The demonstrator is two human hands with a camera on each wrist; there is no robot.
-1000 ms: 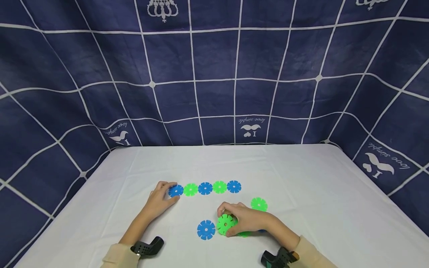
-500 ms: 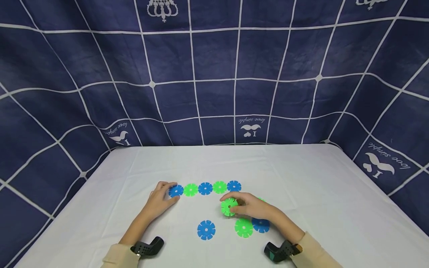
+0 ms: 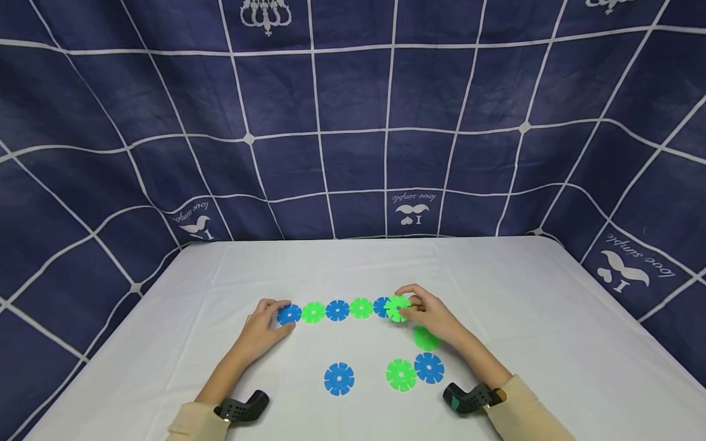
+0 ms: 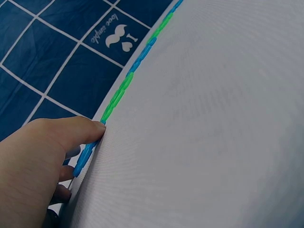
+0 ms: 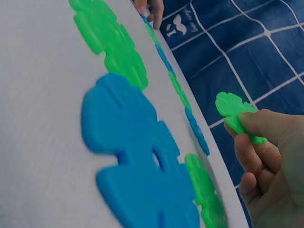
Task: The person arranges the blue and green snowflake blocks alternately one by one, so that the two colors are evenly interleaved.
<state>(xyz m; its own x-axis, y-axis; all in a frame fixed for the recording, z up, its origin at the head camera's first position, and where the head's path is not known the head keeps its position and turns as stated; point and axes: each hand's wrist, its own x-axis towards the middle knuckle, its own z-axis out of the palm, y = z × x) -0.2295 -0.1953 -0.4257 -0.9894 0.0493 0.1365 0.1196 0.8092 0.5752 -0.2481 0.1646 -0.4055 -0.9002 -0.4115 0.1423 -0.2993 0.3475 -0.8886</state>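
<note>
2 hands at a row of blue and green plastic flower discs on a white cloth.

The right hand (image 3: pixel 436 315) pinches a green disc (image 3: pixel 392 310) between thumb and forefinger, its other fingers curled, holding it up off the white cloth (image 3: pixel 292 404) by the right end of the row (image 3: pixel 333 311); the left hand (image 3: pixel 266 327) is partly closed, thumb and fingertips on opposite edges of the blue end disc (image 3: pixel 289 315) at the row's left. The row has 5 discs, alternating blue and green. Nearer the person lie 4 loose discs: a green piece (image 3: pixel 423 339) partly behind the right forearm, a blue piece (image 3: pixel 422 366) just below it, another green (image 3: pixel 394 375) close beside that, and a lone blue (image 3: pixel 332 380) farther left.
</note>
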